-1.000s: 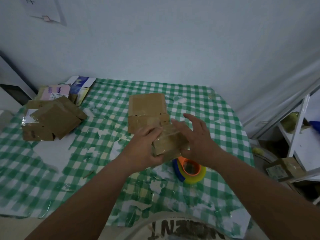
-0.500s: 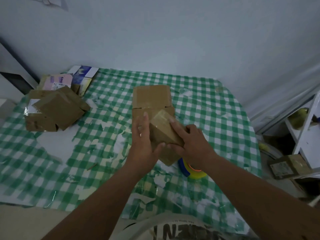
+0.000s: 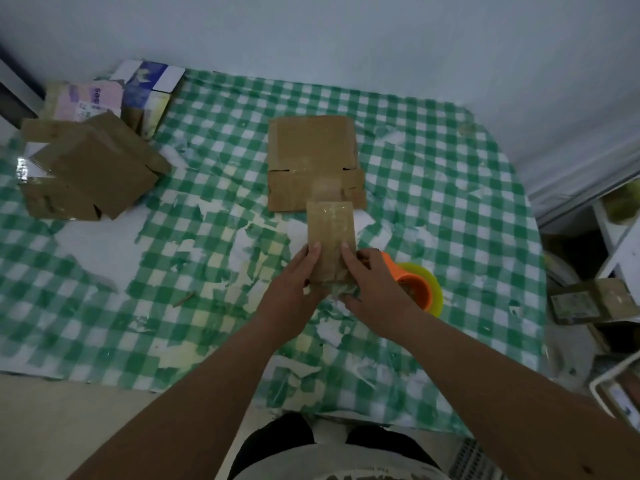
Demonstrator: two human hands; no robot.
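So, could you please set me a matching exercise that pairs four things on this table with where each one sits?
Things:
1. small taped box
2. tape roll
3. flat cardboard box
4. pile of cardboard boxes

Places:
A. at the far left of the table
B. held between the left hand and the right hand
C. just right of the right hand, partly hidden by it
D. in the middle of the table, beyond both hands

Pairs: 1-B, 2-C, 3-D, 4-A.
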